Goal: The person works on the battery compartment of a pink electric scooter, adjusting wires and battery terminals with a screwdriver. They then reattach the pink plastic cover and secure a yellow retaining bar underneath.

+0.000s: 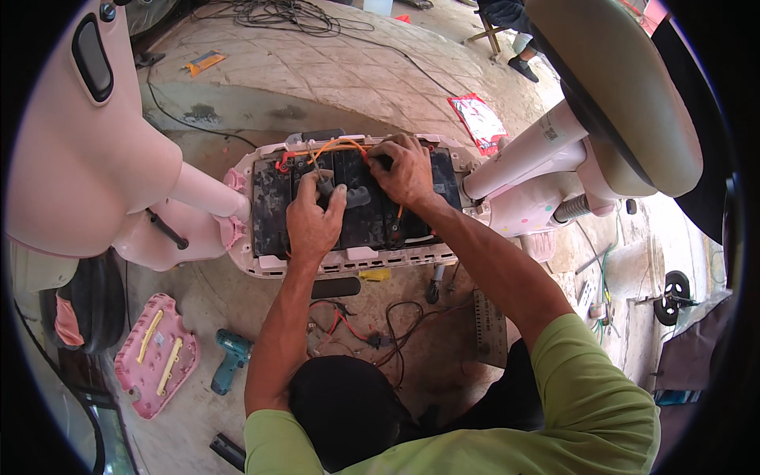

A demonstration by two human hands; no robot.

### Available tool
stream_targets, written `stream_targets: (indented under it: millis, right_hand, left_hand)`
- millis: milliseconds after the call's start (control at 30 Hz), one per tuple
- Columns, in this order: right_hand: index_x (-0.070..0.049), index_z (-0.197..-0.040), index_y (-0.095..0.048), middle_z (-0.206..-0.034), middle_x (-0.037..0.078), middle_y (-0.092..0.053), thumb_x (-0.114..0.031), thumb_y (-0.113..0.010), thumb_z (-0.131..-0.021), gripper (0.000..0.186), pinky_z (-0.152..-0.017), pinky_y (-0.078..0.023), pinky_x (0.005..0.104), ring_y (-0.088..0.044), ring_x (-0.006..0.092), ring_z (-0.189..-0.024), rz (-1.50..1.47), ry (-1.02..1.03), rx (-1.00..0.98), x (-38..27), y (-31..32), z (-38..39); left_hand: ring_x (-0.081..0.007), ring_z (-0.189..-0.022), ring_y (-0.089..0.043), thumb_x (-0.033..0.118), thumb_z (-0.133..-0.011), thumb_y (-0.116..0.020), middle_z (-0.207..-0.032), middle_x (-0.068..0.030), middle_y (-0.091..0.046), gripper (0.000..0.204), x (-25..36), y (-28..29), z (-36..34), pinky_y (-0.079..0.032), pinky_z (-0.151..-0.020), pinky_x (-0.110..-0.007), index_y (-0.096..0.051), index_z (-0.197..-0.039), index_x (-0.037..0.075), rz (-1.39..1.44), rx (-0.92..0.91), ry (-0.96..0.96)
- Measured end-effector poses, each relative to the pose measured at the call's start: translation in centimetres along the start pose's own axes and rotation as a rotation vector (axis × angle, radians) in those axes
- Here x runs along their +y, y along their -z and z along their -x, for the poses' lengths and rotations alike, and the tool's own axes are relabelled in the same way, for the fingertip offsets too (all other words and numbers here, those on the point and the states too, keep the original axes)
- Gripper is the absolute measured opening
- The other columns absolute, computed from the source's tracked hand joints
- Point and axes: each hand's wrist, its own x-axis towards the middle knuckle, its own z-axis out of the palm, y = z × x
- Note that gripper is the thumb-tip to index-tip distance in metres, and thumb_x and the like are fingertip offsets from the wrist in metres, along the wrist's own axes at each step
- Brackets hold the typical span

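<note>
Soft, bright light, glaring white toward the right; fisheye curvature bends the edges within black corners.

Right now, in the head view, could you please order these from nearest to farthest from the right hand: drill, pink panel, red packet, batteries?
1. Batteries: directly beneath the right hand.
2. Red packet: up and to the right.
3. Drill: on the floor, lower left.
4. Pink panel: farther left, past the drill.
</note>
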Motion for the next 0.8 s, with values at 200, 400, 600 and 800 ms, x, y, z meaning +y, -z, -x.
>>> stream_targets:
  millis: [200, 400, 600, 800]
  right_hand:
    - [-0.016, -0.100, -0.075, -0.113, 0.008, -0.068, -0.030, -0.076, -0.084, 0.021, -0.095, -0.044, 0.0464, -0.060, 0.0317, -0.115, 0.025, -0.021, -0.004, 0.3, -0.2, -0.2]
    - [-0.016, -0.101, -0.075, -0.112, 0.008, -0.068, -0.032, -0.075, -0.083, 0.023, -0.095, -0.044, 0.0479, -0.060, 0.0323, -0.115, 0.013, 0.020, -0.029, 0.5, 0.2, -0.1]
    - [-0.017, -0.100, -0.076, -0.110, 0.009, -0.069, -0.032, -0.074, -0.082, 0.024, -0.095, -0.045, 0.0494, -0.061, 0.0324, -0.113, 0.102, -0.110, -0.098, -0.6, 0.0, -0.7]
    - [-0.016, -0.097, -0.077, -0.106, 0.010, -0.070, -0.031, -0.073, -0.083, 0.021, -0.093, -0.045, 0.0495, -0.062, 0.0317, -0.111, 0.105, -0.095, -0.012, -0.3, -0.2, -0.5]
  left_hand:
    - [-0.0109, -0.077, -0.059, 0.016, -0.095, -0.072, -0.083, -0.0064, -0.066, 0.028, 0.0, 0.1, 0.0, -0.050, -0.074, -0.030, -0.063, -0.116, 0.001, 0.043, -0.026, 0.043]
    - [-0.0094, -0.079, -0.059, 0.016, -0.095, -0.072, -0.086, -0.0055, -0.067, 0.029, 0.3, 0.5, -0.1, -0.050, -0.075, -0.029, -0.062, -0.117, 0.000, 0.085, -0.053, 0.104]
    - [-0.0085, -0.076, -0.057, 0.015, -0.095, -0.071, -0.084, -0.0042, -0.067, 0.029, -0.3, 0.5, 0.0, -0.049, -0.072, -0.029, -0.062, -0.118, 0.000, 0.093, -0.052, 0.092]
    - [-0.0134, -0.071, -0.060, 0.017, -0.093, -0.073, -0.082, -0.0072, -0.065, 0.031, 0.2, 0.8, -0.7, -0.050, -0.068, -0.034, -0.062, -0.116, -0.001, 0.175, -0.069, 0.222]
